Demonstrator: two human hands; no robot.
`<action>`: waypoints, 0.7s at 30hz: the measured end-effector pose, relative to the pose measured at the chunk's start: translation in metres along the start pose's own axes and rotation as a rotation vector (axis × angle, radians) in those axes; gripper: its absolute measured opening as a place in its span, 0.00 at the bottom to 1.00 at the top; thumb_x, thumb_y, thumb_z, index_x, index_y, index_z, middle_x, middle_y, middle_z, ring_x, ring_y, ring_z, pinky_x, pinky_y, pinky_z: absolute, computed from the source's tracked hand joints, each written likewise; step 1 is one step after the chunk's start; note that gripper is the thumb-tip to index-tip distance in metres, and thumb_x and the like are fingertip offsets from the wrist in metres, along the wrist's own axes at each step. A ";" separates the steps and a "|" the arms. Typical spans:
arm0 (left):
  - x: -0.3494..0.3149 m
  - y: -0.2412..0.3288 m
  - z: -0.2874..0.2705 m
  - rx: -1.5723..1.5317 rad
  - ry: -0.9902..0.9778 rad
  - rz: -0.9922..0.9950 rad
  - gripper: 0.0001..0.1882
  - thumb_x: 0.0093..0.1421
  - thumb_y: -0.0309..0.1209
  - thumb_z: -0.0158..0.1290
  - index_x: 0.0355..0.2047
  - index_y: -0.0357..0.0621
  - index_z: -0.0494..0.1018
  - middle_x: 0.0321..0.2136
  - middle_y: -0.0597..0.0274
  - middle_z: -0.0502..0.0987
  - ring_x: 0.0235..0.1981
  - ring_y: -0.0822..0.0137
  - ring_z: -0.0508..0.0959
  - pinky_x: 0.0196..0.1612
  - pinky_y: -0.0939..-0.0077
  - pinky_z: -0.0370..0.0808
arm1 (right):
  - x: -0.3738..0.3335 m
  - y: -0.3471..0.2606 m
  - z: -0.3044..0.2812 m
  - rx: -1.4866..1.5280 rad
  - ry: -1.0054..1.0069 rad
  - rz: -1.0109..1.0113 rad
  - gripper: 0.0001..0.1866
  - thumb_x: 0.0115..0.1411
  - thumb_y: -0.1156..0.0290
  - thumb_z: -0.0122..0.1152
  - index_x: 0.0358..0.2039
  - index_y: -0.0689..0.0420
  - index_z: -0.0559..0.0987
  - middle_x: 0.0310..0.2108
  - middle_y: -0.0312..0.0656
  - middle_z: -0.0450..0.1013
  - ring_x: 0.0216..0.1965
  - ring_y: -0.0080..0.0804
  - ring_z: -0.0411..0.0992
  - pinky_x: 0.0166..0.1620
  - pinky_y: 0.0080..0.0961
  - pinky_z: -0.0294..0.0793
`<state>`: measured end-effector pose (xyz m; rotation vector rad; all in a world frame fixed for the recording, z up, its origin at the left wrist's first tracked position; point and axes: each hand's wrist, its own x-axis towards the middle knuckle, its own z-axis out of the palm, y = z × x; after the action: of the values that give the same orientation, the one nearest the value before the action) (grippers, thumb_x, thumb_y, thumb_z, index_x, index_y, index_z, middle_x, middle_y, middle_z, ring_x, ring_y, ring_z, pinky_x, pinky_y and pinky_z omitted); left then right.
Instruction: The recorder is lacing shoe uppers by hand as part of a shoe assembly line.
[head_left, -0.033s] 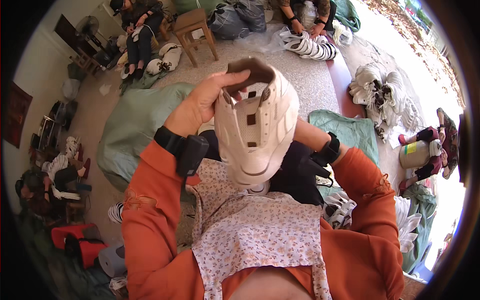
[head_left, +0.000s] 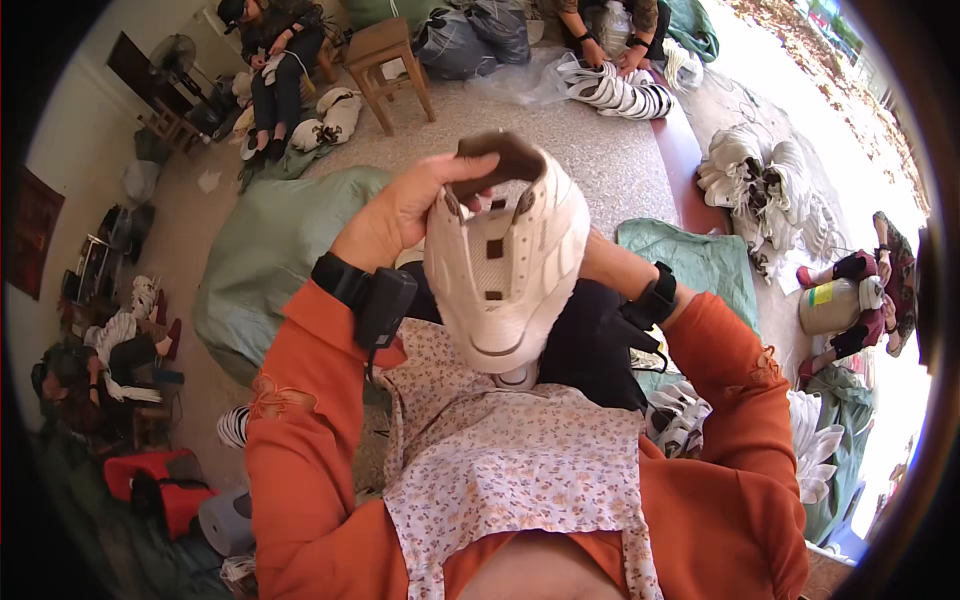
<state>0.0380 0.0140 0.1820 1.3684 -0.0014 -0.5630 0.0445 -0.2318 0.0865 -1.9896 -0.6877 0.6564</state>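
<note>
A white, unlaced shoe upper (head_left: 548,262) hangs in front of me, its brown-lined collar up and its toe pointing down toward my lap. My left hand (head_left: 418,200) is closed on the collar's left side, with the thumb over the rim inside the opening. Small dark squares show on the tongue between the two rows of eyelets. Behind the upper's right side is my right hand (head_left: 603,258); its fingers are hidden, so their grip cannot be made out. Just below the toe, another pale piece (head_left: 517,377) shows in part.
A green sack (head_left: 270,260) lies to my left, and a green cloth (head_left: 690,262) to my right. Bundles of white uppers (head_left: 765,185) are stacked farther right. A wooden stool (head_left: 388,62) stands ahead. Several people sit working around the room.
The shoe upper has shifted slightly down and to the left, along with my left hand. A little more of my right hand shows beside it.
</note>
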 end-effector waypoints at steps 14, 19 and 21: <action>0.030 -0.099 -0.038 -0.027 0.250 -0.204 0.18 0.62 0.39 0.61 0.47 0.42 0.76 0.39 0.64 0.81 0.39 0.69 0.81 0.45 0.74 0.77 | 0.018 0.038 -0.023 0.448 0.333 0.116 0.29 0.66 0.52 0.52 0.57 0.63 0.72 0.49 0.47 0.73 0.50 0.37 0.73 0.45 0.32 0.78; 0.039 -0.109 -0.022 0.245 0.293 0.071 0.17 0.66 0.37 0.55 0.49 0.38 0.74 0.40 0.67 0.78 0.41 0.75 0.76 0.45 0.79 0.73 | 0.036 0.014 0.031 0.307 0.448 0.017 0.28 0.68 0.51 0.48 0.55 0.63 0.73 0.50 0.53 0.73 0.53 0.43 0.71 0.56 0.34 0.68; 0.036 -0.122 -0.013 0.151 0.291 0.236 0.19 0.66 0.38 0.54 0.50 0.35 0.74 0.42 0.62 0.78 0.44 0.71 0.76 0.47 0.77 0.72 | 0.047 0.012 0.060 0.151 0.553 -0.019 0.25 0.67 0.57 0.45 0.54 0.64 0.73 0.49 0.61 0.73 0.53 0.52 0.72 0.56 0.38 0.69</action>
<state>0.0275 0.0014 0.0554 1.5624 0.0305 -0.1655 0.0394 -0.1704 0.0410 -1.8962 -0.3089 0.1210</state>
